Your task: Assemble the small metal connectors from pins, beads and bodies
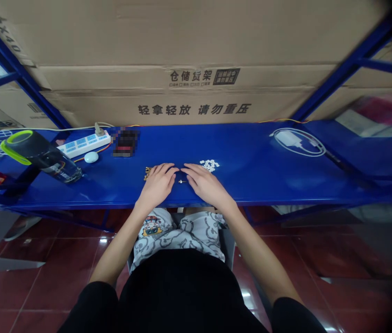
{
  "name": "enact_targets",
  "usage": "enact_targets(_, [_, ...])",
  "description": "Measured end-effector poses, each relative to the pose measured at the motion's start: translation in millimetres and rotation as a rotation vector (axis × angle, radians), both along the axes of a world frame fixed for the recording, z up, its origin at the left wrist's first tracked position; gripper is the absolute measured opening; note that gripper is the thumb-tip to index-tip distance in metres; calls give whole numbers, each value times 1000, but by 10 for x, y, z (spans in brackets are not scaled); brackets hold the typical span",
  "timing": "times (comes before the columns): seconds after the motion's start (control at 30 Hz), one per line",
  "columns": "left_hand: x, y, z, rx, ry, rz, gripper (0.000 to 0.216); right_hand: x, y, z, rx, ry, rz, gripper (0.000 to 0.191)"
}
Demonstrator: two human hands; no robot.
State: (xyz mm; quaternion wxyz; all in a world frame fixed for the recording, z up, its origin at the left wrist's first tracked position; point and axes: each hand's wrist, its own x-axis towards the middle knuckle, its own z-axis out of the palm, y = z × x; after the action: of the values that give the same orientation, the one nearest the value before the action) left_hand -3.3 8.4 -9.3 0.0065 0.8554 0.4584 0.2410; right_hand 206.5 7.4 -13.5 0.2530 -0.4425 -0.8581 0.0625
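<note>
My left hand [159,181] and my right hand [205,183] rest palm down on the blue shelf [251,175], fingers spread toward each other. Between their fingertips lies a tiny metal part [182,181], touched by neither hand as far as I can tell. A small heap of white beads [210,163] sits just beyond my right hand. Several small gold-coloured pieces [147,173] lie at the outer edge of my left hand, partly hidden by it.
A dark bottle with a green rim [41,155] lies on its side at the left. A white power strip [84,144], a white mouse [91,157] and a coiled white charger [298,141] are on the shelf. Cardboard boxes [189,88] stand behind.
</note>
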Motion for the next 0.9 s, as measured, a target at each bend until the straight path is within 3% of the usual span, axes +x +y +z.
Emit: enact_targets(0.9, [8,-11,29,-26,22,10,34,-10,-14,35,-13,-27,-11,42])
